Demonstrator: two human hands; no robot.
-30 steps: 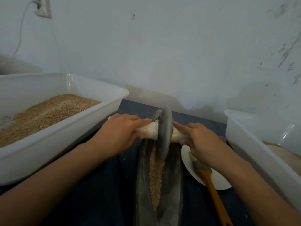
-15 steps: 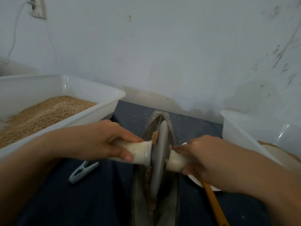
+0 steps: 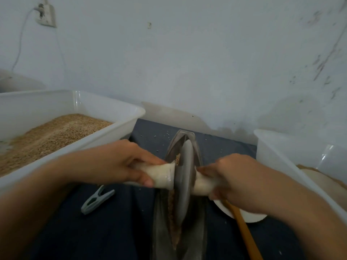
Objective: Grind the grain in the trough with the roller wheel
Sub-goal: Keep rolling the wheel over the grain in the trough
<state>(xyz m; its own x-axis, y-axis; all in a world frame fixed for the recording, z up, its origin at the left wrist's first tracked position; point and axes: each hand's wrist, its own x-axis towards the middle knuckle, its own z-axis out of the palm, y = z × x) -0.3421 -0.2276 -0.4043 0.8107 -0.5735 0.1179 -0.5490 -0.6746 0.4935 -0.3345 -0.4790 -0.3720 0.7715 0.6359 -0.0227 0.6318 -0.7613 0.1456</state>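
A: Where do we have the wheel point(image 3: 185, 177)?

B: On edge in the trough point(image 3: 197, 231), about midway along, with grain point(image 3: 171, 212) lying in a line on its left. The trough sits on the dark table point(image 3: 112, 231) between two tubs.

A: And our grip?

B: Our left hand point(image 3: 114, 162) is wrapped round the left handle point(image 3: 161, 176), and our right hand point(image 3: 238, 180) is curled round the right handle point(image 3: 202, 186), both close to the disc.

A: How will it handle?

B: We judge the disc heavy and stiff, so its weight should do the crushing. The pale handles look smooth and maybe slippery. We should hold near the hub, keep the axle level and press evenly, or the wheel may tip and ride up the wall.
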